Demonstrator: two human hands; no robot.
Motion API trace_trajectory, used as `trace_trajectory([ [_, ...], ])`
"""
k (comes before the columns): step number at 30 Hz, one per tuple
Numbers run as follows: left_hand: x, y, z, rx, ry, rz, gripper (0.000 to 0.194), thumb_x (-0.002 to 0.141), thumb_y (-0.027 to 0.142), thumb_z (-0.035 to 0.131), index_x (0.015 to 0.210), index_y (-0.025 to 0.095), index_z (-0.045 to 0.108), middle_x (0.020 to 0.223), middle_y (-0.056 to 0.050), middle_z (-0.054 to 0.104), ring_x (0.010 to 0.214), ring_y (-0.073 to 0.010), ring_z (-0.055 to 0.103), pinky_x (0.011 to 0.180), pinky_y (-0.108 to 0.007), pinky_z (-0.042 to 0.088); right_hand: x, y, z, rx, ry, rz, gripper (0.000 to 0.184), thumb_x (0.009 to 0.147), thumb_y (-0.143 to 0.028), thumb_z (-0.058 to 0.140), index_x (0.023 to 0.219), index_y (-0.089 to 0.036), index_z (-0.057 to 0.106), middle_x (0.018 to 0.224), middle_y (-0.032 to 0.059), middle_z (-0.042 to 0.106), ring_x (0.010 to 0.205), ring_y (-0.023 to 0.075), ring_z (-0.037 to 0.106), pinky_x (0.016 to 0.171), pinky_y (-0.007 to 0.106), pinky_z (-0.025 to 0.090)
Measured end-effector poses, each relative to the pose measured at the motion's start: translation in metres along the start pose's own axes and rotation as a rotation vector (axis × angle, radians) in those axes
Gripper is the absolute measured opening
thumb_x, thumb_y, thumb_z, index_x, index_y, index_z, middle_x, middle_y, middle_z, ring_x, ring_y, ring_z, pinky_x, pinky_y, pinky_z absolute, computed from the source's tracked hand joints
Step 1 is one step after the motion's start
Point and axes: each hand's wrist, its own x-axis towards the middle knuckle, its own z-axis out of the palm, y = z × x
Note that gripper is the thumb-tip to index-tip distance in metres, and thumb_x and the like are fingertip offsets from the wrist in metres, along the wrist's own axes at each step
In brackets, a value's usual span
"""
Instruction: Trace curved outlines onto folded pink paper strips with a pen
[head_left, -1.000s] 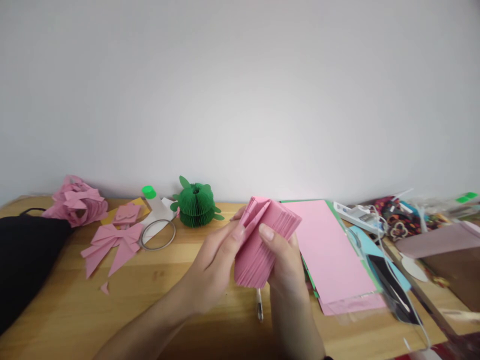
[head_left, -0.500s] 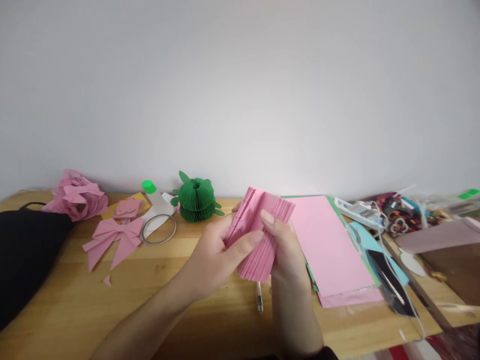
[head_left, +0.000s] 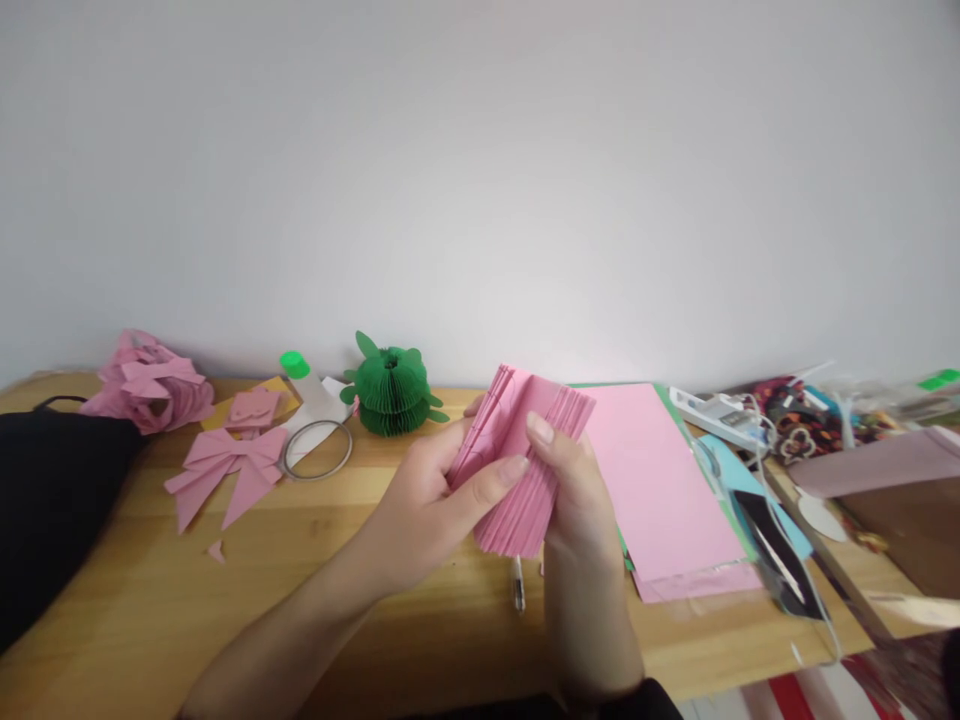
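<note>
Between my two hands is a thick stack of folded pink paper (head_left: 517, 510), held tilted above the table and parted by a gap near its left side. My left hand (head_left: 442, 500) grips the left part, its thumb lying across the front of the gap. On the right side, my right hand (head_left: 577, 480) is closed round the stack with its thumb pressed on the folds. The other fingers are mostly hidden behind the paper. A pen (head_left: 518, 585) lies on the table just below the stack.
A green honeycomb paper turtle (head_left: 391, 390), a metal ring (head_left: 319, 450), a glue stick (head_left: 298, 372) and a pink paper bow (head_left: 232, 465) lie to the left. Pink sheets (head_left: 667, 480) and a power strip (head_left: 716, 420) are at right. A black bag (head_left: 60, 510) sits far left.
The stack and both hands hold nearly the same pose, with the grip unchanged. The view has shifted slightly, so the table's things sit a little higher in the picture.
</note>
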Motion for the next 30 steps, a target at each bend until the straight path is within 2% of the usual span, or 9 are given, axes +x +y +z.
trace_trajectory([
  [6, 0.000, 0.001, 0.000, 0.007, -0.008, 0.002, 0.020, 0.094, 0.032, 0.058, 0.103, 0.018, 0.068, 0.098, -0.004, 0.072, 0.089, -0.0191, 0.067, 0.071, -0.025, 0.055, -0.004, -0.006, 0.001, 0.012, -0.024, 0.042, 0.036, 0.070, -0.051, 0.083, 0.088, -0.021, 0.073, 0.078, 0.0010, 0.070, 0.071, 0.0190, 0.067, 0.072, 0.034, 0.059],
  [15, 0.000, 0.002, 0.000, -0.025, -0.019, 0.005, 0.019, 0.094, 0.033, 0.058, 0.098, 0.019, 0.069, 0.090, -0.002, 0.072, 0.085, -0.0178, 0.067, 0.070, -0.024, 0.055, -0.005, -0.010, 0.001, 0.021, -0.076, 0.054, 0.032, 0.075, -0.050, 0.079, 0.090, -0.022, 0.072, 0.084, 0.0036, 0.076, 0.082, 0.0249, 0.073, 0.081, 0.042, 0.061],
  [23, 0.001, 0.003, -0.001, -0.016, -0.018, 0.001, 0.019, 0.094, 0.034, 0.057, 0.100, 0.020, 0.069, 0.093, -0.002, 0.072, 0.087, -0.0180, 0.067, 0.071, -0.024, 0.055, -0.004, -0.009, 0.000, -0.003, -0.040, 0.060, 0.035, 0.071, -0.052, 0.082, 0.087, -0.022, 0.072, 0.081, 0.0020, 0.074, 0.077, 0.0212, 0.071, 0.076, 0.036, 0.061],
  [26, 0.000, 0.002, -0.001, -0.025, -0.026, -0.011, 0.021, 0.092, 0.037, 0.060, 0.099, 0.019, 0.069, 0.091, -0.002, 0.072, 0.084, -0.0180, 0.067, 0.069, -0.025, 0.055, -0.004, -0.010, 0.002, -0.009, -0.050, 0.052, 0.032, 0.074, -0.050, 0.080, 0.087, -0.022, 0.073, 0.081, 0.0026, 0.074, 0.075, 0.0216, 0.071, 0.076, 0.038, 0.062],
  [30, 0.000, 0.002, -0.002, -0.027, -0.034, -0.007, 0.023, 0.091, 0.036, 0.062, 0.105, 0.020, 0.069, 0.098, -0.003, 0.073, 0.087, -0.0193, 0.067, 0.070, -0.026, 0.056, -0.005, -0.012, 0.002, -0.019, -0.055, 0.051, 0.031, 0.075, -0.049, 0.078, 0.086, -0.021, 0.073, 0.081, 0.0032, 0.075, 0.075, 0.0222, 0.072, 0.078, 0.040, 0.062],
])
